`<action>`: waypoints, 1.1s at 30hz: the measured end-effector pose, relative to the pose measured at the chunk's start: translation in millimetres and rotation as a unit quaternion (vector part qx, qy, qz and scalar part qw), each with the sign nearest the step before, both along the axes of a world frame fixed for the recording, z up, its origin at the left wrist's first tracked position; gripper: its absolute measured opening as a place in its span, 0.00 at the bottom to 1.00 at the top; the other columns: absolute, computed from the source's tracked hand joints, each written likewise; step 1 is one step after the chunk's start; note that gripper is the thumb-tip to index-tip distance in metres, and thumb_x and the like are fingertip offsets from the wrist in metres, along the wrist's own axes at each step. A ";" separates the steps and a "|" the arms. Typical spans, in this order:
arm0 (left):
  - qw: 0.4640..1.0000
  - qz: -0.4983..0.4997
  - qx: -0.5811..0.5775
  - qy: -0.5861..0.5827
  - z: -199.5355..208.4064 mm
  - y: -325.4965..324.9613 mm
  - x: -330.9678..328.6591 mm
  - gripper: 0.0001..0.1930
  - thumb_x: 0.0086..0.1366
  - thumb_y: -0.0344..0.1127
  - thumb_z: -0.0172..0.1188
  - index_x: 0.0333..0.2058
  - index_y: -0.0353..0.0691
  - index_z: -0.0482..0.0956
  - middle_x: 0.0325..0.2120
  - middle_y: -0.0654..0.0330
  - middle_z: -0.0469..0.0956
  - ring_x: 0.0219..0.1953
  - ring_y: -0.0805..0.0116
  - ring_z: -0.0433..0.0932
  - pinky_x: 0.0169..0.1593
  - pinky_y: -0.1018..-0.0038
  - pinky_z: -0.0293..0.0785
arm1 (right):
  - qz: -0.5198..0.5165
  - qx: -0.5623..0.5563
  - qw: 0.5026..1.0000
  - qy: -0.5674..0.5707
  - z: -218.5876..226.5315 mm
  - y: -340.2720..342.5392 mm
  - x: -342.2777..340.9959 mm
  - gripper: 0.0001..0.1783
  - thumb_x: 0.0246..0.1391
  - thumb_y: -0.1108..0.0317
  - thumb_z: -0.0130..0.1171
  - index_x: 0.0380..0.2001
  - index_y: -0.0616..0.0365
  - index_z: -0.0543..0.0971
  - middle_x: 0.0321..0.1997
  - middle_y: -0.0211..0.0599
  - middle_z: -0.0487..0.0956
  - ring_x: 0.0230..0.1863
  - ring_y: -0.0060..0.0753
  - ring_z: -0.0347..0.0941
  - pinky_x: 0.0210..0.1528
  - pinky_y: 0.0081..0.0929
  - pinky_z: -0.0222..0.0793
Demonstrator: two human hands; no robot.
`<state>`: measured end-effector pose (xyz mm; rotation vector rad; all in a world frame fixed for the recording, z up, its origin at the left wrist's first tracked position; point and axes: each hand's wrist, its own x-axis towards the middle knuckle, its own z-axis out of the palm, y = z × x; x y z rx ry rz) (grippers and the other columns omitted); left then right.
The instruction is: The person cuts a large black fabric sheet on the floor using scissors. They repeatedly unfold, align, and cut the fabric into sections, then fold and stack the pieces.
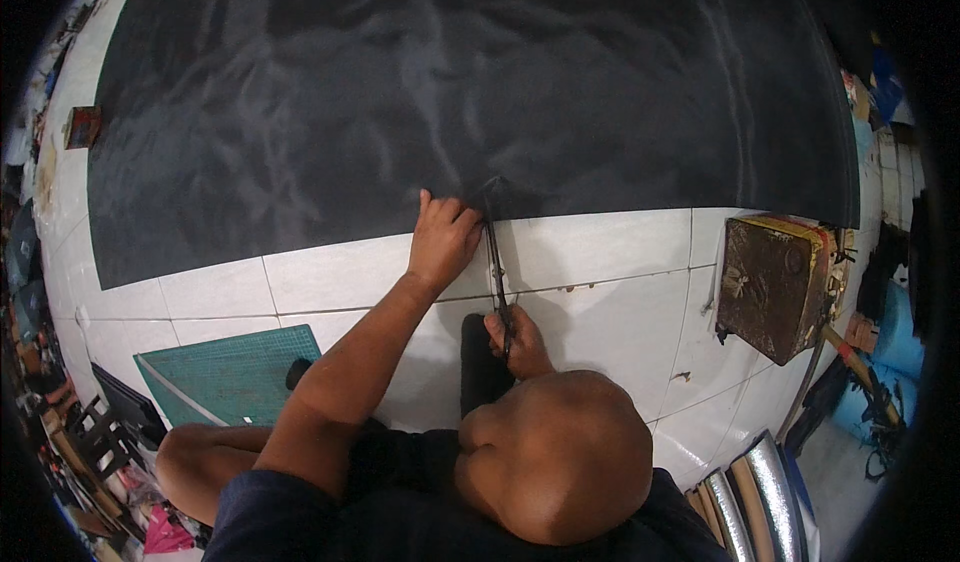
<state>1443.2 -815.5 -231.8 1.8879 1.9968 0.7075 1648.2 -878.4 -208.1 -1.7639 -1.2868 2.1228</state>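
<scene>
Gripping the scissors (pixel 498 274) by the handles, the right hand (pixel 524 346) is closed, with the blades at the near edge of the black sheet (pixel 380 112). The left hand (pixel 443 237) pinches that edge just left of the blades. The sheet lies on the white tiled floor (pixel 610 247), beyond a green cutting mat (pixel 235 367).

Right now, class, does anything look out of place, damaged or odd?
The black sheet lies rippled rather than flat ahead of the scissors; on the pale tiles near the box, a small brown patch, stain or scrap, stands out.
</scene>
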 end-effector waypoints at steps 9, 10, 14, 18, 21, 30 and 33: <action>1.000 0.005 0.019 -0.010 -7.3 -3.2 -4.4 0.04 0.54 0.29 0.62 0.30 0.40 0.79 0.30 0.59 0.72 0.40 0.59 0.73 0.61 0.41 0.56 | 0.003 0.019 1.000 -0.021 11.5 5.3 -19.3 0.23 0.55 0.47 0.59 0.29 0.59 0.72 0.22 0.34 0.72 0.25 0.28 0.68 0.30 0.28 0.63; 1.000 0.003 0.022 -0.010 -6.7 -2.7 -3.2 0.04 0.54 0.29 0.62 0.30 0.40 0.79 0.30 0.59 0.72 0.40 0.59 0.73 0.61 0.41 0.57 | -0.004 0.016 1.000 -0.012 22.0 10.5 -22.6 0.22 0.57 0.48 0.59 0.28 0.58 0.71 0.19 0.28 0.70 0.21 0.21 0.65 0.25 0.22 0.61; 1.000 0.003 0.025 -0.010 -4.4 1.5 0.7 0.03 0.54 0.29 0.62 0.28 0.40 0.79 0.30 0.59 0.72 0.39 0.59 0.73 0.61 0.41 0.56 | -0.013 0.044 0.998 -0.033 13.2 4.7 -19.0 0.21 0.57 0.50 0.59 0.27 0.57 0.71 0.17 0.27 0.69 0.20 0.20 0.64 0.24 0.22 0.61; 0.999 0.003 0.024 -0.022 -4.5 0.9 0.9 0.02 0.54 0.29 0.62 0.27 0.39 0.78 0.29 0.59 0.73 0.39 0.59 0.73 0.62 0.41 0.56 | 0.000 0.099 0.994 -0.035 -24.7 -11.4 -8.3 0.21 0.56 0.50 0.60 0.27 0.58 0.71 0.17 0.27 0.69 0.19 0.21 0.65 0.23 0.22 0.61; 0.999 0.013 0.028 -0.033 -8.9 -2.2 -2.1 0.02 0.55 0.29 0.62 0.27 0.39 0.78 0.29 0.59 0.73 0.39 0.59 0.74 0.62 0.41 0.55 | -0.010 0.077 0.996 -0.040 -17.6 -9.7 -14.9 0.21 0.56 0.51 0.60 0.25 0.58 0.70 0.17 0.27 0.69 0.18 0.21 0.65 0.22 0.22 0.62; 0.994 0.018 0.043 -0.095 -3.0 2.5 -2.3 0.02 0.53 0.26 0.62 0.27 0.40 0.78 0.27 0.60 0.74 0.37 0.59 0.75 0.63 0.43 0.53 | 0.004 0.126 0.992 -0.026 -21.4 19.6 -28.6 0.23 0.57 0.51 0.59 0.24 0.62 0.72 0.23 0.45 0.77 0.27 0.39 0.74 0.34 0.35 0.67; 0.995 0.022 0.021 -0.096 -5.8 -1.3 -3.2 0.03 0.53 0.26 0.62 0.27 0.40 0.78 0.28 0.60 0.74 0.37 0.59 0.75 0.63 0.43 0.53 | 0.020 0.125 0.991 -0.042 -19.3 30.2 -33.5 0.22 0.57 0.51 0.59 0.24 0.62 0.73 0.23 0.45 0.76 0.26 0.40 0.74 0.33 0.36 0.67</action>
